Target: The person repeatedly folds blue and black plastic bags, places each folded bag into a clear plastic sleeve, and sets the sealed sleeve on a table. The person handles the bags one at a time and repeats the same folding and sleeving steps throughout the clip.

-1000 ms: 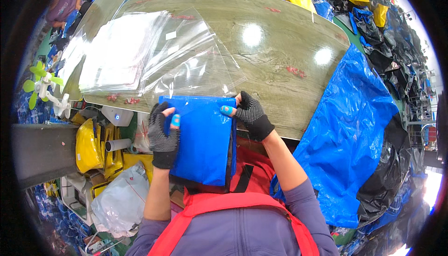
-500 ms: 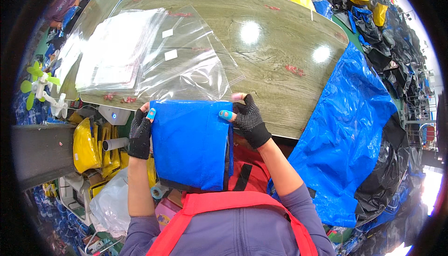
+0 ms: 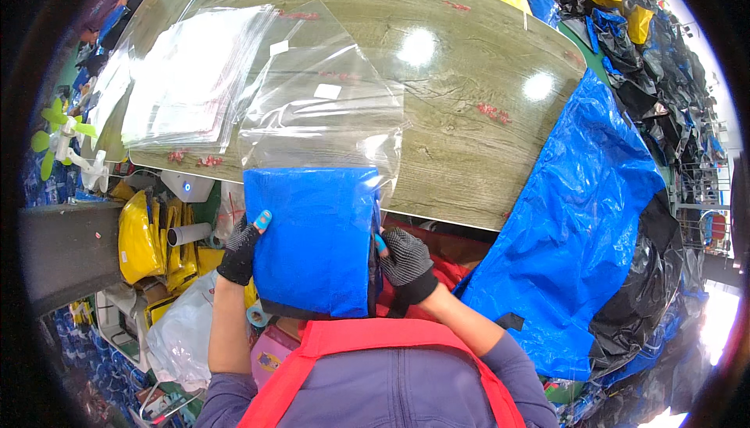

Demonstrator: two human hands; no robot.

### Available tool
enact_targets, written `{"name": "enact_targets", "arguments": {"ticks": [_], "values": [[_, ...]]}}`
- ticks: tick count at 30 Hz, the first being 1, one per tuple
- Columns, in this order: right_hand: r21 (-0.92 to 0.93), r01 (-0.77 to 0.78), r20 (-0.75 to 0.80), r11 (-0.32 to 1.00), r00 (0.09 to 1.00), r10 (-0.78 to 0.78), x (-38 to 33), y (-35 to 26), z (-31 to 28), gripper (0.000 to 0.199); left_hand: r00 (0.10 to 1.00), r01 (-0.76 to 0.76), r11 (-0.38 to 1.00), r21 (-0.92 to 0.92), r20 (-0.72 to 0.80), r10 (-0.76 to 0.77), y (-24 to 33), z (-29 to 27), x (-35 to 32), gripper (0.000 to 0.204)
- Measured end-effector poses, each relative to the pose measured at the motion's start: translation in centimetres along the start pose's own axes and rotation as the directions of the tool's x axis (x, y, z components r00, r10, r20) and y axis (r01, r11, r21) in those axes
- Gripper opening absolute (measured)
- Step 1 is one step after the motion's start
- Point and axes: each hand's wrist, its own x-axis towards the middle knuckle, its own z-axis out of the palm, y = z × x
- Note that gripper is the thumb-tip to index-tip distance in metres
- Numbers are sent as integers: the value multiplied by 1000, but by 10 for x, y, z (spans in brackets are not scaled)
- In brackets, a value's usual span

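Observation:
A folded blue plastic sheet with a dark lower edge (image 3: 312, 248) lies in front of me, overlapping the near table edge. Its far end is in or under the mouth of a clear plastic bag (image 3: 328, 127); I cannot tell exactly how far it goes. My left hand (image 3: 244, 247), in a black fingerless glove with blue tape round the thumb, grips the folded sheet's left edge, thumb on top. At its right edge my right hand (image 3: 408, 260), gloved alike, is closed on the side of the sheet, its fingers partly hidden.
A stack of clear bags (image 3: 191, 76) lies at the left of the wood-patterned table (image 3: 461, 162). A large blue sheet (image 3: 578, 225) hangs over the right side. Yellow folded pieces (image 3: 141, 237) and a small green fan (image 3: 62, 139) are at the left.
Both hands have slid nearer to me along the folded sheet's sides. The clear bag's near end has spread around the sheet's far end, and one bag label has shifted right.

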Motion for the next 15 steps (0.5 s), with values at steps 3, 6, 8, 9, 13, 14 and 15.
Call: {"name": "enact_targets", "arguments": {"ticks": [3, 6, 8, 9, 13, 14, 15], "values": [[142, -262, 207, 955, 951, 231, 10, 12, -26, 39, 999, -43, 995, -95, 6, 44, -23, 0, 4, 52], [461, -347, 28, 817, 926, 377, 22, 7, -24, 61, 996, -61, 978, -201, 46, 72, -46, 14, 16, 55], [341, -394, 149, 854, 919, 364, 22, -4, -19, 84, 962, -257, 963, -76, -114, 247, -53, 28, 24, 55], [418, -450, 191, 789, 893, 408, 20, -11, -16, 87, 936, -319, 948, 14, -151, 317, -53, 36, 27, 55], [618, -477, 258, 625, 874, 412, 3, -18, -35, 75, 966, -246, 969, -10, -78, 245, -41, 66, 21, 58], [590, -497, 275, 636, 865, 420, 3, -11, -48, 70, 986, -147, 977, -152, 53, 156, -34, 73, 14, 59], [580, -495, 266, 647, 866, 424, 3, -4, -59, 65, 976, -69, 952, -299, 177, 126, -28, 79, 6, 60]]}}
